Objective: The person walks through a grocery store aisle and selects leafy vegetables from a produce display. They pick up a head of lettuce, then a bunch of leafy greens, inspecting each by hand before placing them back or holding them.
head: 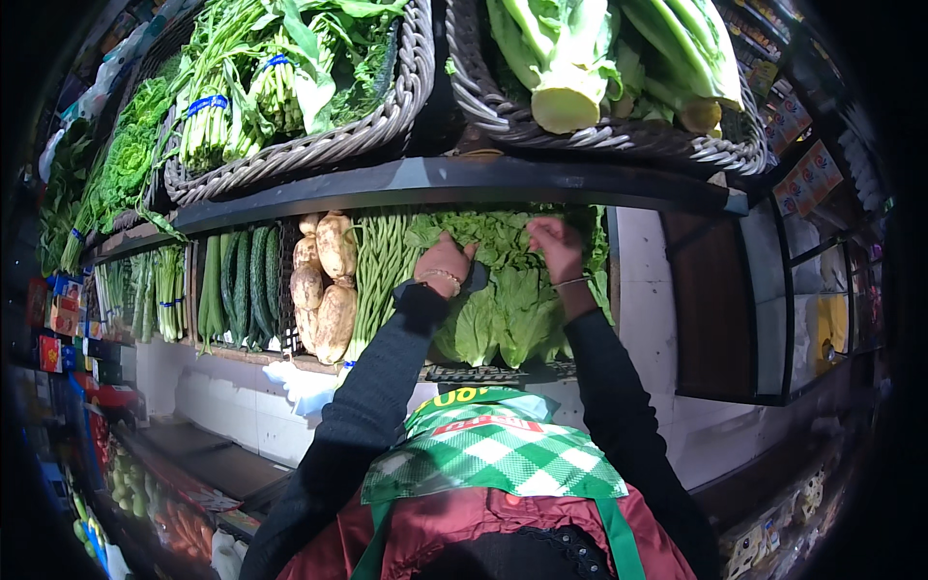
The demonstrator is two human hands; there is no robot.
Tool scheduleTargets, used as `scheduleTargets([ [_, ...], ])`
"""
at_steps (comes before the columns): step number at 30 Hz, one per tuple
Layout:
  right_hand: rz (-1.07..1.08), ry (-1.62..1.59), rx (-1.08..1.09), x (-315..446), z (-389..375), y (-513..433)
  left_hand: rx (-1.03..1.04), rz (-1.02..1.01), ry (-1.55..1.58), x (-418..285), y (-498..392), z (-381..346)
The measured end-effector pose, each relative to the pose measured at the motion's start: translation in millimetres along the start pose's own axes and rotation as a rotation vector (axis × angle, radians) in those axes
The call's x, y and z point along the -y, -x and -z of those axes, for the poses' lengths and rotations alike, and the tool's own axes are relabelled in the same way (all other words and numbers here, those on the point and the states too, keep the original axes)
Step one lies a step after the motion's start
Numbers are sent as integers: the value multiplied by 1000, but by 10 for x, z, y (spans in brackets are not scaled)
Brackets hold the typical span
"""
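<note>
Several heads of leafy lettuce (500,308) lie in the lower shelf in front of me, their leaves overlapping. My left hand (444,262) is over the left side of the lettuce, its back to me and its thumb apart. Its fingertips are partly hidden, so a grip on a leaf cannot be made out. Over the right side of the lettuce, my right hand (557,246) has its fingers curled and slightly blurred. Whether anything is pinched in it is unclear. A bracelet circles each wrist.
Long green beans (380,268) and lotus roots (335,290) lie left of the lettuce, then cucumbers (250,283). A dark shelf edge (435,181) crosses above my hands, bearing wicker baskets (312,163) of greens. A white plastic bag (297,384) hangs at the front.
</note>
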State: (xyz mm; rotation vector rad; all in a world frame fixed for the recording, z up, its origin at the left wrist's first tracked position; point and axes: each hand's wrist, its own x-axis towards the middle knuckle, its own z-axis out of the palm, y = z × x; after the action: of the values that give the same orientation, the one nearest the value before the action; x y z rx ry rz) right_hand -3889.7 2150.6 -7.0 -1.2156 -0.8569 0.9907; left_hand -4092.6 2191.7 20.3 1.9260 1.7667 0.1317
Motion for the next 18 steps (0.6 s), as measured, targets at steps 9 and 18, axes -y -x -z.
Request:
scheduleTargets([
  [9,476,691,221,200,-628,237,-24,-53,-19,-54,18,-118],
  [18,661,1049,216,95,-780,187,-43,-44,-6,-24,-22,-195],
])
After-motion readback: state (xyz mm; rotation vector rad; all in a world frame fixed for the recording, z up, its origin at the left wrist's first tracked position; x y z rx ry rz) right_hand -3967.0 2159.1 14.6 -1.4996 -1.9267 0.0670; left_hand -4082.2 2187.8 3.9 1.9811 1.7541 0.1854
